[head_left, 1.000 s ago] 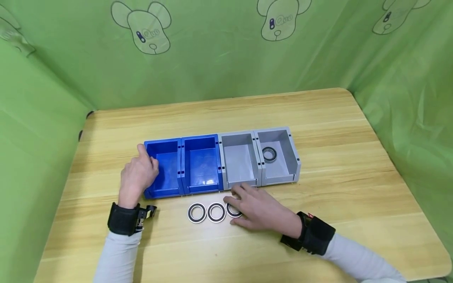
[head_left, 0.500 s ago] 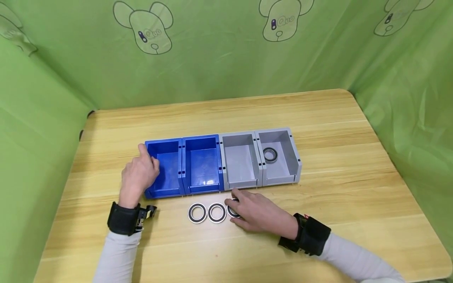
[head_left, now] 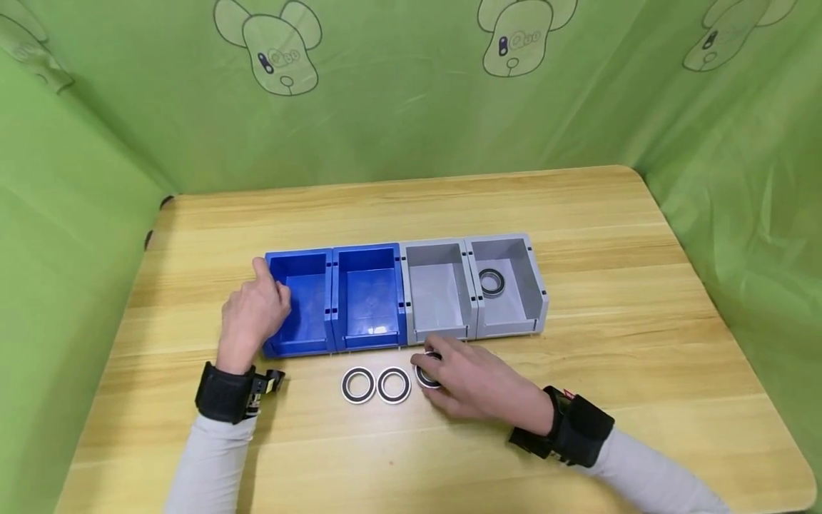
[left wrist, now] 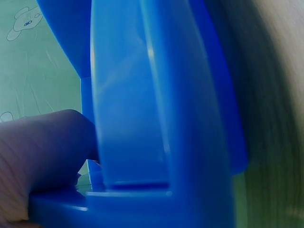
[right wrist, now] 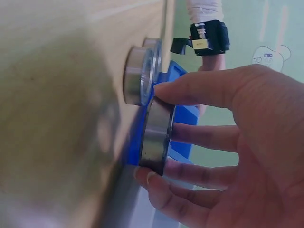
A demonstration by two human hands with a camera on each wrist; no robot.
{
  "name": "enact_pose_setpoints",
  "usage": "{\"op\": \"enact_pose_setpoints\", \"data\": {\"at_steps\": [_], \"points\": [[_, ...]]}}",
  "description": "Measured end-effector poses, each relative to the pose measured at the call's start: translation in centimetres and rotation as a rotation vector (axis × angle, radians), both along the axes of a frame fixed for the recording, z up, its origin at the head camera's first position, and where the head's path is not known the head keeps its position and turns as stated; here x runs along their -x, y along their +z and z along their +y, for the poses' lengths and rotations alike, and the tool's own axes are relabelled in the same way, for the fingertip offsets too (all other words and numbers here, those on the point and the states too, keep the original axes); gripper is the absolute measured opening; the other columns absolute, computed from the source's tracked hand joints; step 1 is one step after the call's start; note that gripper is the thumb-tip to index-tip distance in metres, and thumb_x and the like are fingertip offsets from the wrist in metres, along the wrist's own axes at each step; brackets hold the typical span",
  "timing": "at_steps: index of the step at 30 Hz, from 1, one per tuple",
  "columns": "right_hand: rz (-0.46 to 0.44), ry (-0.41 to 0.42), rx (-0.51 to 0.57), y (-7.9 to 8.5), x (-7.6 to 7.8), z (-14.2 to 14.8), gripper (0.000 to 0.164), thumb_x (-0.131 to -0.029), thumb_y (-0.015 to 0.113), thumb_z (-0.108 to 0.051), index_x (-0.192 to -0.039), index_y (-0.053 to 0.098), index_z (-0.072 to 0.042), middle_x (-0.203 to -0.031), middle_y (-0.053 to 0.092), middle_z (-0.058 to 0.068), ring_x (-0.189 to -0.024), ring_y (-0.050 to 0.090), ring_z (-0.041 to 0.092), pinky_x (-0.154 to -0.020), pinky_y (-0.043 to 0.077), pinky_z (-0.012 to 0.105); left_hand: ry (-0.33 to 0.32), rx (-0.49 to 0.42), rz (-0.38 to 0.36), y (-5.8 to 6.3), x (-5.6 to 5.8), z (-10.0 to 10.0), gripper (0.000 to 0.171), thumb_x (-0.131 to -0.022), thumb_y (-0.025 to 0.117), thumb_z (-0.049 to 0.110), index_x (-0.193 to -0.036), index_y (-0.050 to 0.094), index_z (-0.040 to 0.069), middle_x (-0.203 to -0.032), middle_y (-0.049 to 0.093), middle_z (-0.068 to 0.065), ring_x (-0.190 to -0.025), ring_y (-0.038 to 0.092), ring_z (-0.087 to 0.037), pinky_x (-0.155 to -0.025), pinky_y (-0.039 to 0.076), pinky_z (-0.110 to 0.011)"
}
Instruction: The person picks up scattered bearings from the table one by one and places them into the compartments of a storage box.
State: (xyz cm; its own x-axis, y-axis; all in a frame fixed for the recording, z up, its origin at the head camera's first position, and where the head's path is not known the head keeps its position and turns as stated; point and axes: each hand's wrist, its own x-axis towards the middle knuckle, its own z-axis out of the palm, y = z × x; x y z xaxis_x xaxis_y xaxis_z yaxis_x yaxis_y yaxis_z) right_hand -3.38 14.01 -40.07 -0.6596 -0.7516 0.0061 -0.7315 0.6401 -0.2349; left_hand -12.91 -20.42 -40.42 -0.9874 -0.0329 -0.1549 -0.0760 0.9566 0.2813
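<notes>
My right hand pinches a ball bearing by its rim, thumb on one side and fingertips on the other. In the right wrist view this bearing looks tilted and raised off the table. Two more bearings lie flat to its left, a middle one and a left one. My left hand grips the outer side wall of the leftmost blue bin; the left wrist view shows that blue wall close up, with a finger over its edge. Another bearing lies inside the rightmost grey bin.
A second blue bin and a second grey bin stand between the outer two, joined in one row. They rest on a wooden table. Green curtains hang behind and at both sides.
The right hand has drawn its bearing slightly up and away from the middle one, leaving a wider gap. My left hand keeps its place on the blue bin.
</notes>
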Motion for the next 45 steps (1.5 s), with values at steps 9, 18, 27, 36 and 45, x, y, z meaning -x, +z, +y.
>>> {"op": "enact_pose_setpoints", "data": {"at_steps": [9,18,27,36,45], "points": [[-0.032,-0.04,-0.005,1.3,0.3,0.5,0.047,-0.096,0.068,-0.038,-0.134,0.064,-0.01,-0.115,0.062,0.01,-0.092,0.066,0.02,-0.075,0.06,0.034,-0.003,0.0,-0.004,0.1,-0.1,0.2,0.037,-0.103,0.04,0.022,-0.125,0.031,-0.007,-0.062,0.048,-0.013,-0.048,0.052,-0.031,-0.039,0.037,-0.035],[-0.034,-0.067,0.006,2.3,0.8,0.8,0.051,-0.095,0.07,-0.037,-0.137,0.062,-0.009,-0.119,0.061,0.013,-0.097,0.066,0.023,-0.083,0.06,0.037,0.004,0.008,-0.002,0.2,-0.1,0.2,0.037,-0.104,0.04,0.022,-0.125,0.031,-0.006,-0.063,0.048,-0.013,-0.048,0.052,-0.031,-0.04,0.036,-0.035],[0.031,-0.089,0.022,3.5,2.1,0.9,0.049,-0.095,0.071,-0.031,-0.137,0.062,-0.007,-0.124,0.061,0.014,-0.101,0.065,0.025,-0.085,0.06,0.038,0.003,0.022,0.003,0.1,0.0,0.2,0.038,-0.103,0.041,0.022,-0.125,0.031,-0.007,-0.063,0.048,-0.014,-0.048,0.052,-0.032,-0.039,0.037,-0.035],[0.077,-0.094,0.023,4.8,3.6,0.6,0.044,-0.097,0.07,-0.025,-0.136,0.064,-0.006,-0.122,0.062,0.014,-0.099,0.064,0.024,-0.082,0.059,0.034,0.013,0.026,0.01,0.0,-0.1,0.2,0.036,-0.104,0.041,0.022,-0.123,0.032,-0.006,-0.063,0.049,-0.014,-0.048,0.053,-0.032,-0.039,0.037,-0.035],[0.065,-0.099,-0.019,5.3,5.5,0.6,0.047,-0.098,0.069,-0.029,-0.136,0.063,-0.004,-0.12,0.061,0.016,-0.098,0.064,0.025,-0.08,0.058,0.035,0.014,0.018,0.007,0.1,-0.1,0.3,0.036,-0.104,0.041,0.022,-0.124,0.033,-0.006,-0.064,0.05,-0.016,-0.049,0.054,-0.033,-0.04,0.038,-0.037]]}}
